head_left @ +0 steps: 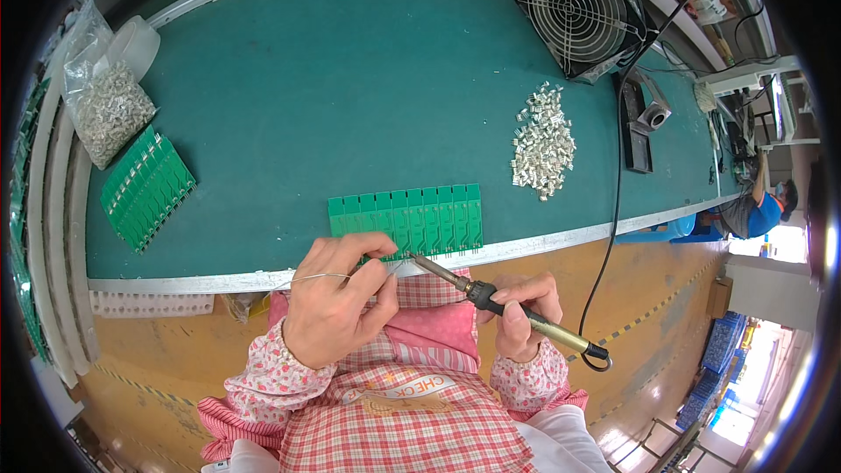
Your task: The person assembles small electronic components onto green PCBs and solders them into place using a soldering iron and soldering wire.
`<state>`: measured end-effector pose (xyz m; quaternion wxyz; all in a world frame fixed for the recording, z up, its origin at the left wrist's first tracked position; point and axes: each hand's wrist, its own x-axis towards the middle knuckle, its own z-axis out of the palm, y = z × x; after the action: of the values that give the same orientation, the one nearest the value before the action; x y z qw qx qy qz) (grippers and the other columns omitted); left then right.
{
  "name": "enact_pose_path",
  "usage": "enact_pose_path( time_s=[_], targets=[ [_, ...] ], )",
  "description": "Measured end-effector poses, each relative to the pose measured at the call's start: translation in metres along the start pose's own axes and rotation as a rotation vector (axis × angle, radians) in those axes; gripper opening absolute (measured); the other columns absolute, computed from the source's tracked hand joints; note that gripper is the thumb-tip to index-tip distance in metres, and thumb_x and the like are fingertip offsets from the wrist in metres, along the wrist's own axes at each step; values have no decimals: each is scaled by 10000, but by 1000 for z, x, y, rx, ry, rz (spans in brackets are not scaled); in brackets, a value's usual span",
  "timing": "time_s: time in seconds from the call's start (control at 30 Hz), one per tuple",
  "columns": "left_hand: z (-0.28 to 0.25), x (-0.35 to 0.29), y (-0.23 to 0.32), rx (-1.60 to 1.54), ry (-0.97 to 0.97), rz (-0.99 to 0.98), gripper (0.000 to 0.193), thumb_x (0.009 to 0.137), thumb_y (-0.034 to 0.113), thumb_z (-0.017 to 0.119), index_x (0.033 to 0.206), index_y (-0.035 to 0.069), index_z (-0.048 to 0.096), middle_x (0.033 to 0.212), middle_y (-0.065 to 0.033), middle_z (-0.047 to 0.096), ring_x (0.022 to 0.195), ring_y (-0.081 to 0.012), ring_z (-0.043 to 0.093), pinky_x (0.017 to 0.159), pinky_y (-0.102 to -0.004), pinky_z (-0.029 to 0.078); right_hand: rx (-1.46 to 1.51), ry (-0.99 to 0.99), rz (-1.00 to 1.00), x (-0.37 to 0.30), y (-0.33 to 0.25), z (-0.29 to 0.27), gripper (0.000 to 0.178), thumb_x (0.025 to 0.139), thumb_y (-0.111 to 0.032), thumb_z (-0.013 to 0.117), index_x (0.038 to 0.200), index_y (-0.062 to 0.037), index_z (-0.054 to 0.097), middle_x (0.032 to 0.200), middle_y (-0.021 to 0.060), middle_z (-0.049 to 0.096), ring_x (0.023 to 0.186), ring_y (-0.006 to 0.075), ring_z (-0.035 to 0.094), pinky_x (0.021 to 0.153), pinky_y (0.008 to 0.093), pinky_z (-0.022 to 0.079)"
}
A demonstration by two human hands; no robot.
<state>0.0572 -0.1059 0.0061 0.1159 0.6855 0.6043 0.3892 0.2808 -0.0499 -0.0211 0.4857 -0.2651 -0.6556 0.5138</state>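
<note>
Green matting covers a long workbench (pixel 350 96) with a pale metal front edge, above a yellow-brown floor (pixel 639 271). Nearest, the right hand (pixel 527 308) grasps a soldering iron (pixel 480 292) with a metal shaft, black collar and yellowish handle, thumb and fingers closed round it. The left hand (pixel 337 302) holds a thin silvery wire (pixel 317 277), its fingertips near the iron's tip. That tip is at the near edge of a row of narrow green circuit boards (pixel 406 219) lying along the bench front; whether it touches them, I cannot tell. Farther back, at right, is a heap of small whitish connectors (pixel 543 144); at left lie more green boards (pixel 149 188), a clear plastic bag (pixel 85 45) of pale parts just behind. Beyond the heap are a grey metal holder (pixel 650 114) and a black fan with a round wire guard (pixel 574 4); far right, a person in blue (pixel 765 215)
</note>
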Motion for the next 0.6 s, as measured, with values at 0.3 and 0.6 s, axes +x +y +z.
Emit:
enact_pose_path(
  time_s=[0.3, 0.6],
  targets=[
    [3, 1, 0, 15, 1, 4, 176, 686, 4, 693, 759, 40, 537, 1002, -85, 620, 731, -228, 580, 668, -363, 442, -15, -26, -73, 1, 1, 0, 111, 886, -57, 582, 928, 33, 531, 616, 111, 586, 480, 160, 598, 428, 260, 464],
    [0, -6, -2, -76, -16, -70, 151, 705, -46, 671, 711, -6, 525, 1049, -156, 589, 821, -259, 630, 697, -342, 516, -18, 33, -122, -2, 0, 2, 114, 877, -62, 572, 920, 36, 533, 603, 119, 581, 467, 169, 591, 417, 266, 454]
  ],
)
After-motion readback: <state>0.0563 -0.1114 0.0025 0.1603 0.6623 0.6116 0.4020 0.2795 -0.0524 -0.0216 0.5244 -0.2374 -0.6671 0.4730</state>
